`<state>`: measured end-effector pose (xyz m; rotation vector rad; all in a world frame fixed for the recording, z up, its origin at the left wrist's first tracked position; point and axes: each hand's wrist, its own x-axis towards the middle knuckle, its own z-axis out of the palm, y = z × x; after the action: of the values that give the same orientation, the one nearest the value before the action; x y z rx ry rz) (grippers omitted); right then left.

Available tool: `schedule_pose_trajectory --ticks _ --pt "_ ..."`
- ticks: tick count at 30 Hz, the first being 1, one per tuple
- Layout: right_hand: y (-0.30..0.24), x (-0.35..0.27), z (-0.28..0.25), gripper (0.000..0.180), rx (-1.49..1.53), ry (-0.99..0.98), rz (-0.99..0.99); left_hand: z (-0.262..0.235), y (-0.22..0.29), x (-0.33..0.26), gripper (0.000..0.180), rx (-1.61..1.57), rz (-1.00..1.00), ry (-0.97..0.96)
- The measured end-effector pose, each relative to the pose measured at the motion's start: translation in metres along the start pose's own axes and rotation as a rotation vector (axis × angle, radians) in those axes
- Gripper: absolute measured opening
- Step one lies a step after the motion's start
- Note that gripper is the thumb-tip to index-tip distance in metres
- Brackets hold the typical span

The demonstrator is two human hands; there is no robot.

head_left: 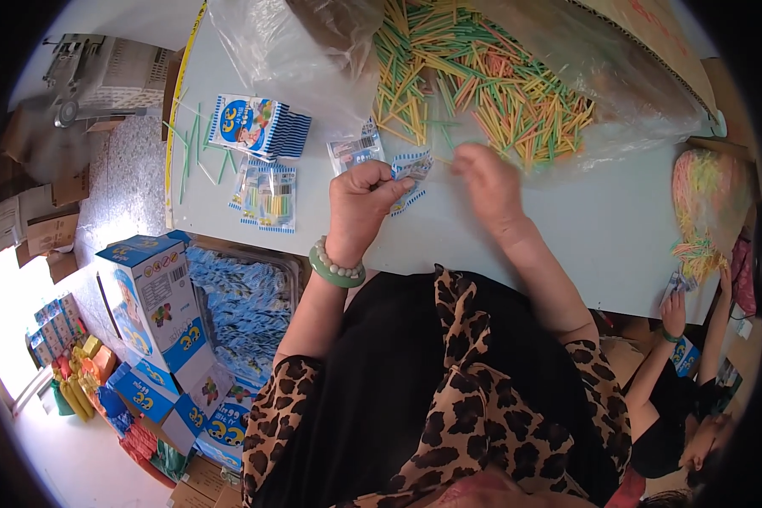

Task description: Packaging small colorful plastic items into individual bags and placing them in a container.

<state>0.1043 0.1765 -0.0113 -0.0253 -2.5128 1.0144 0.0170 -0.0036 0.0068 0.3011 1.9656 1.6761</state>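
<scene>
My left hand (357,203), with a green bangle and beads at its wrist, pinches a small blue-and-white plastic packet (411,172) between thumb and fingers. Just right of it, my right hand (491,182) is raised over the table, its fingers smeared by motion; whether they hold anything I cannot tell. Beyond both hands lies a big heap of thin yellow, green and pink sticks (533,114) on clear plastic. Another flat packet (351,152) lies behind my left hand. Farther left are a stack of printed packets (258,129) and several packets with coloured sticks inside (271,199).
Loose green sticks (196,148) lie near the table's left edge. Below it stand a tub of blue packets (241,296) and a blue-and-white carton (157,305). At right, a co-worker's hand (674,315) is by a bundle of coloured sticks (698,220).
</scene>
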Motion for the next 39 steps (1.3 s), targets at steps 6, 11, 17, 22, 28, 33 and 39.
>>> schedule_pose_trajectory --ticks 6,11,17,22,28,33,39 --pt "-0.054 0.052 -0.028 0.012 1.069 0.384 0.321 0.015 0.016 -0.008 0.019 0.077 0.019 -0.017" --pt "-0.058 0.055 -0.015 0.016 1.046 0.359 0.343 0.018 0.026 -0.008 0.021 -0.056 -0.102 -0.155" --pt "-0.056 0.053 -0.012 0.016 0.908 0.411 0.247 0.014 0.026 -0.007 0.022 -0.086 -0.157 -0.292" --pt "-0.051 0.044 -0.007 0.016 0.717 0.344 0.179 0.017 0.024 -0.004 0.022 -0.205 -0.205 -0.243" --pt "-0.065 0.049 -0.013 0.019 0.95 0.395 0.292 0.02 0.021 -0.005 0.021 -0.201 -0.205 -0.264" --pt "-0.059 0.048 -0.012 0.02 1.061 0.369 0.468 0.018 0.021 -0.005 0.02 -0.168 -0.187 -0.295" --pt "-0.055 0.045 -0.01 0.025 1.076 0.418 0.571 0.018 0.014 -0.004 0.017 -0.166 -0.193 -0.358"
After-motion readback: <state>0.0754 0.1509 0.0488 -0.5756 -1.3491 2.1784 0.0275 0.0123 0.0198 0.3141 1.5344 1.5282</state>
